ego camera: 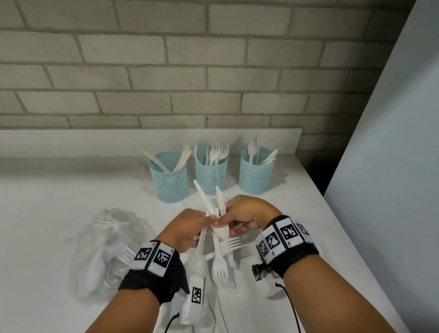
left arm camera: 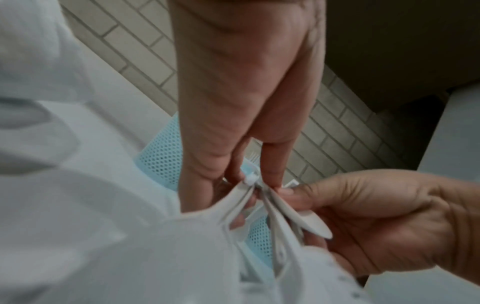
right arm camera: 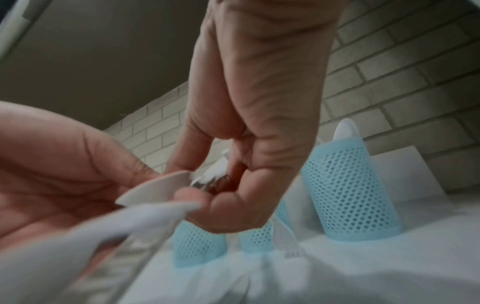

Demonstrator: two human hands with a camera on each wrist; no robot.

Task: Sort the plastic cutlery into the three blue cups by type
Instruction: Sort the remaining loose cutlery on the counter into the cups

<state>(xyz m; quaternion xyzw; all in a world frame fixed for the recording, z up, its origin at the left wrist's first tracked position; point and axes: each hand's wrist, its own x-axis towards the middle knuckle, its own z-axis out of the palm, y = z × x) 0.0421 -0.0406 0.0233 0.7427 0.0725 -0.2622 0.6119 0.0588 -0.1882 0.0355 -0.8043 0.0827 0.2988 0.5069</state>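
Observation:
Three blue mesh cups stand in a row near the wall: the left cup (ego camera: 169,177) holds knives, the middle cup (ego camera: 211,174) forks, the right cup (ego camera: 255,174) spoons. In front of them both hands meet over the table. My left hand (ego camera: 210,218) grips a bundle of white cutlery (ego camera: 205,198) whose knife ends stick up toward the cups. My right hand (ego camera: 226,219) pinches a spoon (ego camera: 221,232) in that bundle. In the left wrist view the left fingers (left arm camera: 270,164) and the right hand (left arm camera: 389,216) close on the fanned cutlery bundle (left arm camera: 283,218).
Loose white forks (ego camera: 219,266) lie on the white table (ego camera: 40,214) under my wrists. A crumpled clear plastic bag (ego camera: 107,250) with more cutlery lies at the left. A brick wall runs behind the cups, and the table's edge (ego camera: 336,218) drops off at the right.

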